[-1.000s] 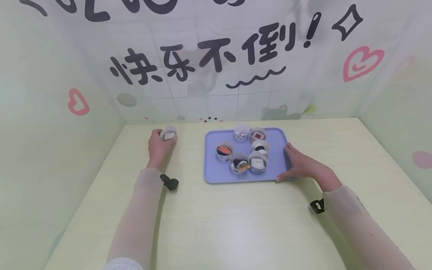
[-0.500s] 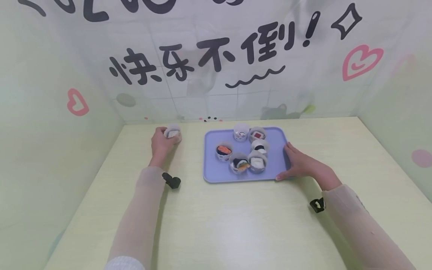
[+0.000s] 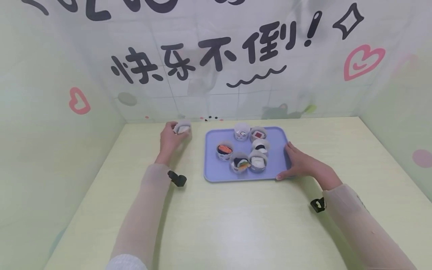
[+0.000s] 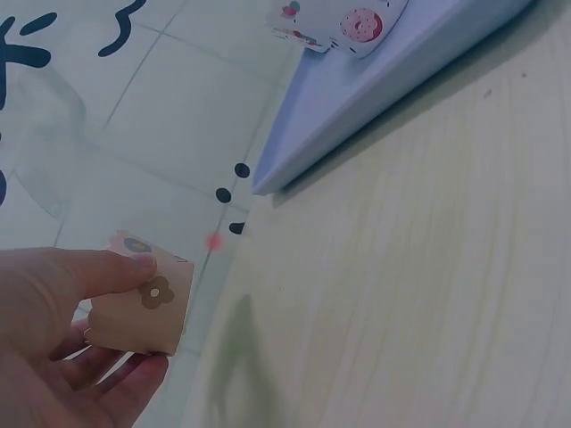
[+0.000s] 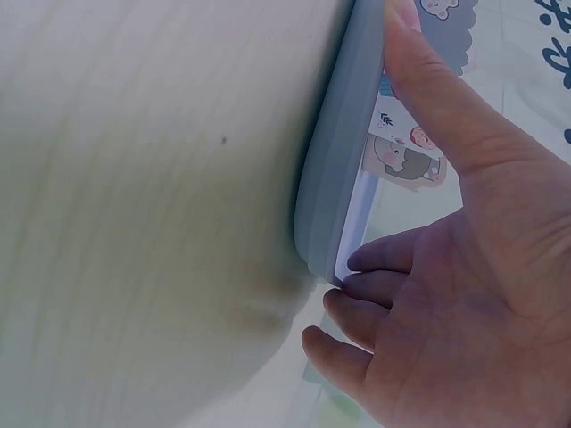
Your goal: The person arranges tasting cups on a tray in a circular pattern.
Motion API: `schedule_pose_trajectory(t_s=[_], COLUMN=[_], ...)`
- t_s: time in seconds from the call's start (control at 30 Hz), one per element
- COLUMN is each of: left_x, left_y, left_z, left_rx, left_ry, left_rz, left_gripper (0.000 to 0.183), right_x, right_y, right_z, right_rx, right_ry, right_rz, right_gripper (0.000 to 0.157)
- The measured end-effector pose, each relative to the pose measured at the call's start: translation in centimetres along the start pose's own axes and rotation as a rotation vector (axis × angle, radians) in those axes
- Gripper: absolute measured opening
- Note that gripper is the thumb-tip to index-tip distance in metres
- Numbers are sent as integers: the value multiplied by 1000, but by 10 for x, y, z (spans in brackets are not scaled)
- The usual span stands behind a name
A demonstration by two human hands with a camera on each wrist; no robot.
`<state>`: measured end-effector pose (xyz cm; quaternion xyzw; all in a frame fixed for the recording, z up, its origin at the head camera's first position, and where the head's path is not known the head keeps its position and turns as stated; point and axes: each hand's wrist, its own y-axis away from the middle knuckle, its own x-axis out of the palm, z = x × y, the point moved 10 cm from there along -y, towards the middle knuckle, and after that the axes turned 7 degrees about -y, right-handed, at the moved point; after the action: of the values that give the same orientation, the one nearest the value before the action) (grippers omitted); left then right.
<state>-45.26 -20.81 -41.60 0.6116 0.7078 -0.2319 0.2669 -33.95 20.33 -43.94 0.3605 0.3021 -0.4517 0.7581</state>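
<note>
My left hand (image 3: 171, 139) pinches a small paper cup (image 4: 143, 308) between thumb and fingers, left of the blue tray (image 3: 210, 174). The cup has a flower print, and something white (image 3: 183, 129) shows inside. My right hand (image 3: 302, 164) rests at the tray's front right corner, thumb along the front edge and loosely bent fingers at the right side. On the tray stand several paper cups with sushi-like pieces: one with an orange top (image 3: 224, 149), one dark roll (image 3: 241, 162), one white piece (image 3: 258, 162), one with a dark band (image 3: 260, 146), one with a red square (image 3: 258, 134).
Another patterned cup (image 3: 241, 133) stands at the tray's back edge. The pale wooden table (image 3: 216, 221) meets a printed backdrop (image 3: 216, 101) behind the tray, with side walls left and right. Black wrist mounts (image 3: 177, 179) stick out from the sleeves.
My left hand has moved right and slightly back with the paper cup, closer to the tray. The right hand and the cups on the tray stay as they were.
</note>
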Motion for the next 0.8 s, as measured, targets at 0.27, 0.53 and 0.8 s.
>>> schedule_pose_trajectory(t_s=[0.27, 0.53, 0.8], left_x=[17, 35, 56], left_y=[3, 6, 6], left_z=[-23, -42, -59], left_rx=[59, 126, 178], left_ry=[-20, -24, -39], left_rz=[41, 57, 98], left_gripper=[70, 68, 63], right_x=[-1, 0, -1], right_y=[1, 2, 2], right_z=[1, 3, 1], right_rx=[-13, -19, -10], right_ry=[4, 12, 11], right_rz=[-7, -7, -5], right_gripper=[134, 133, 134])
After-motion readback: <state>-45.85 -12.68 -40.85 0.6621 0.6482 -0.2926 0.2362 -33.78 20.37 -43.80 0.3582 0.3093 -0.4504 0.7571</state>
